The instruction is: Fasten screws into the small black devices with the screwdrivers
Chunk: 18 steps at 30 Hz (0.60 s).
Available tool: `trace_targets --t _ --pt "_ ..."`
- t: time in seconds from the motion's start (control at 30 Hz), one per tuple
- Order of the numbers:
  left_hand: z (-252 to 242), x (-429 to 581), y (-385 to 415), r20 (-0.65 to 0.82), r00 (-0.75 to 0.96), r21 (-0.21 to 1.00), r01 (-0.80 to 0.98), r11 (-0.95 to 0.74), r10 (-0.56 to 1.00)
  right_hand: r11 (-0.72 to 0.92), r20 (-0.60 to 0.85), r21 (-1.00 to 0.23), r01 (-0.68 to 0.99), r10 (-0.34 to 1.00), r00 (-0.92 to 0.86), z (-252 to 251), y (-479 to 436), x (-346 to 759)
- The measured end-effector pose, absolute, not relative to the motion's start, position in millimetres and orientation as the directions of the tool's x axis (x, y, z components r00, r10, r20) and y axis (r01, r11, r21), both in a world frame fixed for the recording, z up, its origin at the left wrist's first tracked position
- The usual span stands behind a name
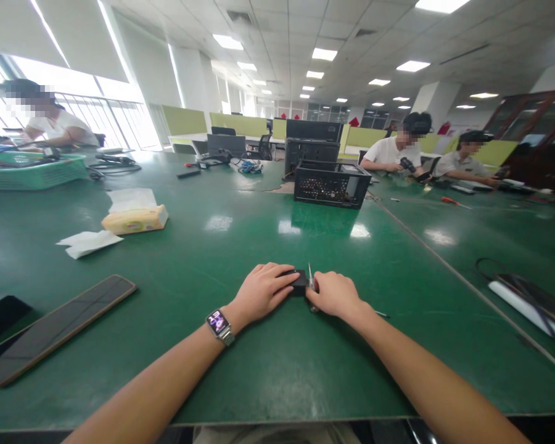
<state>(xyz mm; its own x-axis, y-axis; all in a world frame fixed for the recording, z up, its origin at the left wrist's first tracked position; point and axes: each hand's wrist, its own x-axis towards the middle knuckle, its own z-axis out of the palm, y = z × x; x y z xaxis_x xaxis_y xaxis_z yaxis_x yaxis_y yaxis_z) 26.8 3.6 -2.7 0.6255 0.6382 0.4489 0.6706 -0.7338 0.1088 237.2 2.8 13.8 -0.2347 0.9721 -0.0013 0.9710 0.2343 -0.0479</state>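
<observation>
My left hand (263, 290) lies over a small black box (298, 280) on the green table (240, 246), its fingers curled on top and holding it down. My right hand (335, 294) is closed around a thin metal tool (311, 275) whose tip stands right against the box's right side. A thin metal rod (382, 315) pokes out from behind my right wrist, on the table. A smartwatch (220, 325) is on my left wrist.
A long dark panel (55, 327) lies at the left front. A tissue pack (135, 219) and loose tissues (89, 242) lie further left. A black computer case (330, 183) stands at mid-table. A white device with cable (531, 305) lies on the right. Three people sit at the table's far ends.
</observation>
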Motion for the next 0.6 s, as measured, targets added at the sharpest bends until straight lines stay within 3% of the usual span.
trace_targets --t 0.17,0.3,0.47,0.6 --pt "-3.9 25.1 3.8 0.440 0.620 0.112 0.680 -0.724 0.650 0.163 0.069 -0.147 0.976 0.986 -0.154 5.9 4.7 234.9" --pt "-4.1 25.1 3.7 0.432 0.620 0.100 0.689 -0.718 0.655 0.184 0.181 -0.395 0.900 0.976 -0.120 -4.1 10.9 235.9" --pt "-3.1 25.0 3.5 0.439 0.617 0.107 0.686 -0.720 0.653 0.277 0.299 -0.821 0.499 0.954 -0.039 -11.7 19.0 240.1" --pt "-3.2 24.9 3.5 0.457 0.612 0.125 0.675 -0.727 0.646 0.268 0.269 -0.957 0.113 0.963 -0.009 -10.0 22.1 241.7"
